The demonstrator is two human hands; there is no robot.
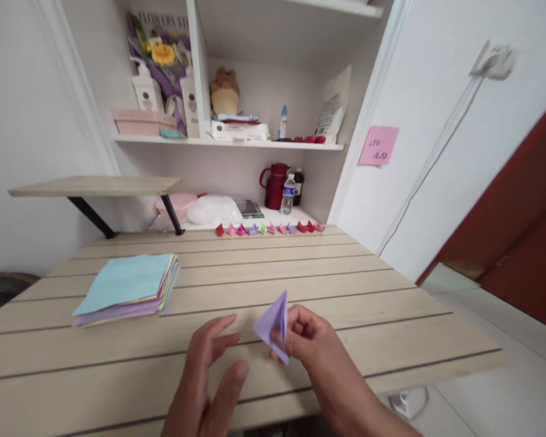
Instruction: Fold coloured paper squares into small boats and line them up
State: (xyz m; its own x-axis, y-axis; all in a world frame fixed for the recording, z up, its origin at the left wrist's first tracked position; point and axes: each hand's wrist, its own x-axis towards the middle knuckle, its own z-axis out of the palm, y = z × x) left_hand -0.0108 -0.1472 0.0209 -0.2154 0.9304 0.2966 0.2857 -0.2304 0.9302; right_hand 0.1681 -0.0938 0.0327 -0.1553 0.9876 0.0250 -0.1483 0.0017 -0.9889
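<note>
A folded sheet of purple origami paper [269,325] is pinched between the thumb and fingers of my right hand [312,340], above the front part of the table. Its folded layers form a pointed triangular shape, slightly spread at the right side. My left hand [213,370] hovers just left of the paper without touching it, thumb and fingers apart and nothing in them. Left of both hands lies a stack of coloured paper squares [127,282], light blue on top. Several small folded paper pieces [272,228] in red, pink, purple and green stand in a row along the table's far edge.
The slatted wooden table [368,303] ends at the right above a tiled floor. A small raised shelf [95,186] on black legs stands at the back left. Behind the row are a dark red jug [276,187], a water bottle [288,195] and a white plastic bag [213,210].
</note>
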